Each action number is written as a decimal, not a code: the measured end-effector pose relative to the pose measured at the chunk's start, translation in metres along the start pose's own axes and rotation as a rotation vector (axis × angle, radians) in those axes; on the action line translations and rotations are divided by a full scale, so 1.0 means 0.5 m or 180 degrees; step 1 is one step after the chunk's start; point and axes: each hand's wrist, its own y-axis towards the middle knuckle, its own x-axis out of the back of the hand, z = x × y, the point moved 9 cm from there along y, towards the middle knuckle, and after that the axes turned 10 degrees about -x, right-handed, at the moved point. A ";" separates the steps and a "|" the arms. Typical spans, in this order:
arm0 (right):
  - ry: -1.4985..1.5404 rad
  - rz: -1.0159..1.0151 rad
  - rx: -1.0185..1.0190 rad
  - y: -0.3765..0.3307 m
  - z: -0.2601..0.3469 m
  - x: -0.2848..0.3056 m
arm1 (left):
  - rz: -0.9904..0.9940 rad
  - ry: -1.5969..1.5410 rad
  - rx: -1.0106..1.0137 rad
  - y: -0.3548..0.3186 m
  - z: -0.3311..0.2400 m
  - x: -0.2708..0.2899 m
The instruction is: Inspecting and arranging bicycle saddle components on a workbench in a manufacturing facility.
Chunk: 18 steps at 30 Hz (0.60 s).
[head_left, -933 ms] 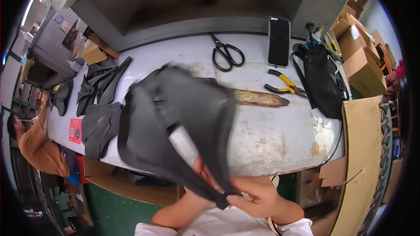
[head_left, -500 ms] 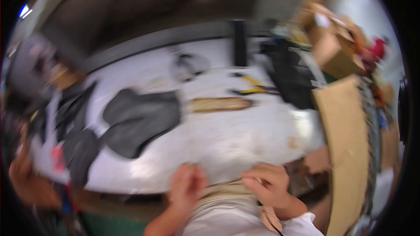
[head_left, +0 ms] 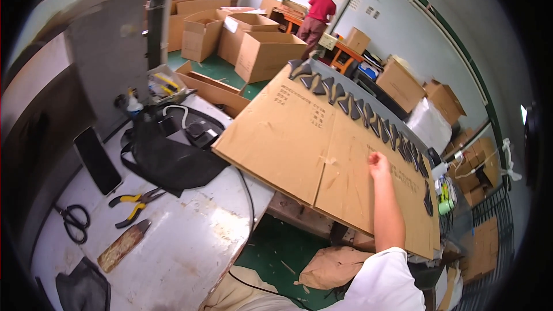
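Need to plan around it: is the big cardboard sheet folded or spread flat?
Spread flat: the cardboard sheet lies open, creases visible, right hand resting on it.

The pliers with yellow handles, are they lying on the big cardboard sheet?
No, the yellow-handled pliers lie on the white worktable, left of the flattened cardboard sheet that the right hand touches.

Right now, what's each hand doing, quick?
Left hand: not in view.
Right hand: reaching out over the flat cardboard sheet, fingers loosely curled, holding nothing; whether it touches the sheet cannot be told.
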 end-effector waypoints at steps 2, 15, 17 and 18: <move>-0.0520 -0.0640 0.0794 0.064 0.127 0.175 | -0.0005 -0.0054 0.0158 0.004 0.009 -0.009; 0.1460 -0.1439 -0.0051 0.081 0.286 0.837 | -0.0189 0.0640 0.0722 0.016 0.050 -0.018; 0.1465 -0.1324 -0.0157 0.093 0.282 0.821 | -0.0225 0.0732 0.0644 0.014 0.037 -0.018; 0.1589 -0.1395 -0.0198 0.094 0.276 0.815 | -0.0229 0.0762 0.0623 0.012 0.023 -0.025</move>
